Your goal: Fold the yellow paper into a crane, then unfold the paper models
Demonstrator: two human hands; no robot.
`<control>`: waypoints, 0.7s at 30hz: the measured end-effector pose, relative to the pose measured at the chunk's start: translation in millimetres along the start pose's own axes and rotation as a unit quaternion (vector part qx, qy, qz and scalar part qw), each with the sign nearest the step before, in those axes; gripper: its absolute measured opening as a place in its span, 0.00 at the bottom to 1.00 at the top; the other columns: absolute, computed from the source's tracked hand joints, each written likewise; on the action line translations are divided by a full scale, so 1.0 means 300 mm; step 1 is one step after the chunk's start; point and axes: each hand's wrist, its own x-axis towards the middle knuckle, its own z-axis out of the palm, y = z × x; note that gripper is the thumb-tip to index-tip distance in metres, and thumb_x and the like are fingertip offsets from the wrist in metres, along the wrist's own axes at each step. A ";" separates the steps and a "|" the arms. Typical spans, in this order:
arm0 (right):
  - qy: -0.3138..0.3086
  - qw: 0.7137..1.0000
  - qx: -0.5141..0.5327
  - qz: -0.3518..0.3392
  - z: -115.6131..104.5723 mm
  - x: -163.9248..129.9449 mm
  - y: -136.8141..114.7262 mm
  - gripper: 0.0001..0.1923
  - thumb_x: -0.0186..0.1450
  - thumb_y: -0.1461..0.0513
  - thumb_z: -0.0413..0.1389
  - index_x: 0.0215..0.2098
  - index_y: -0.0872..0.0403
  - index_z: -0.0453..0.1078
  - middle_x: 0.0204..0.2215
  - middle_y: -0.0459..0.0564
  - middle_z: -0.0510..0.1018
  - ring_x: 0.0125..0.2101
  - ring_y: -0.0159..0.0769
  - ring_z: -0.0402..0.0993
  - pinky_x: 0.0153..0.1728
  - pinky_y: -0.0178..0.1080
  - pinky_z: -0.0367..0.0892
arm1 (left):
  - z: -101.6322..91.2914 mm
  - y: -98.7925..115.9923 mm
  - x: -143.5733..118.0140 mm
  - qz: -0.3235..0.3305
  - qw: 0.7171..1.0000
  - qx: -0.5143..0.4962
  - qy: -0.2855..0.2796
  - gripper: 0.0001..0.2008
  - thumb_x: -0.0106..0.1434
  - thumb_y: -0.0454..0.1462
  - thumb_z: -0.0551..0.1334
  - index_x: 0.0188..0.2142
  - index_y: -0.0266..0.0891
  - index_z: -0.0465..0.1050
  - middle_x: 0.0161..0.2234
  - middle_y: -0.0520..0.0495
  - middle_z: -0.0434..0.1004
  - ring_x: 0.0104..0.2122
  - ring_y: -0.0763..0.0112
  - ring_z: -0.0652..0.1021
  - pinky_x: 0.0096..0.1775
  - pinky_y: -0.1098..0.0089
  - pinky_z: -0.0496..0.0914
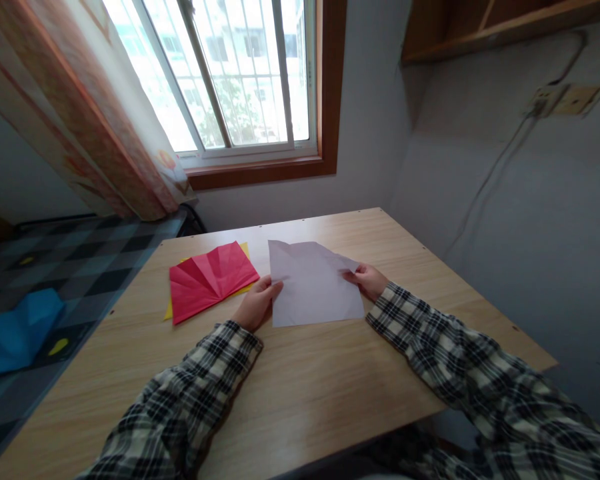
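The white paper (pixel 313 287) lies flat between both hands, left hand (pixel 254 305) pinching its left edge, right hand (pixel 369 280) pinching its right edge, red paper (pixel 211 277) just left.

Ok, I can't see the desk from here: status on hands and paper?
Both hands, left, right, gripping pale paper by its edges. Paper on table. Red folded sheet alongside, apart.

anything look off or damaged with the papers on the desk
The white sheet held by the left hand and right hand has an uneven, jagged far edge and creases. The red sheet is fan-creased, lying askew on a yellow one.
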 end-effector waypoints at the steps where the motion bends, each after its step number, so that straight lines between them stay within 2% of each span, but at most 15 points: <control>1: 0.001 1.000 0.004 0.003 0.000 0.001 0.000 0.25 0.42 0.53 0.74 0.35 0.56 0.80 0.31 0.49 0.84 0.29 0.36 0.78 0.35 0.37 0.73 | 0.000 0.001 0.000 -0.001 1.000 0.000 0.002 0.19 0.53 0.40 0.72 0.42 0.35 0.76 0.38 0.43 0.82 0.36 0.63 0.81 0.39 0.67 0.74; 8: 0.006 1.000 0.026 0.016 0.003 0.002 -0.006 0.23 0.43 0.54 0.74 0.35 0.54 0.79 0.33 0.50 0.84 0.30 0.38 0.79 0.34 0.38 0.75 | -0.007 -0.003 0.005 -0.004 1.000 -0.004 0.009 0.19 0.53 0.40 0.72 0.43 0.34 0.76 0.39 0.43 0.82 0.36 0.63 0.81 0.41 0.65 0.74; 12: 0.015 0.999 0.042 0.031 -0.002 0.000 -0.010 0.22 0.45 0.55 0.73 0.36 0.54 0.79 0.32 0.50 0.84 0.28 0.36 0.79 0.32 0.36 0.75 | -0.009 -0.005 0.008 -0.004 1.000 -0.012 0.019 0.19 0.53 0.40 0.71 0.43 0.35 0.76 0.40 0.43 0.82 0.38 0.64 0.81 0.42 0.65 0.74; 21: 0.034 0.998 0.040 0.025 -0.012 0.007 0.000 0.18 0.47 0.59 0.70 0.37 0.54 0.79 0.33 0.50 0.84 0.29 0.36 0.78 0.30 0.35 0.75 | -0.011 -0.007 0.007 0.006 1.000 -0.011 0.023 0.20 0.54 0.39 0.70 0.46 0.36 0.75 0.42 0.43 0.82 0.41 0.61 0.81 0.45 0.63 0.74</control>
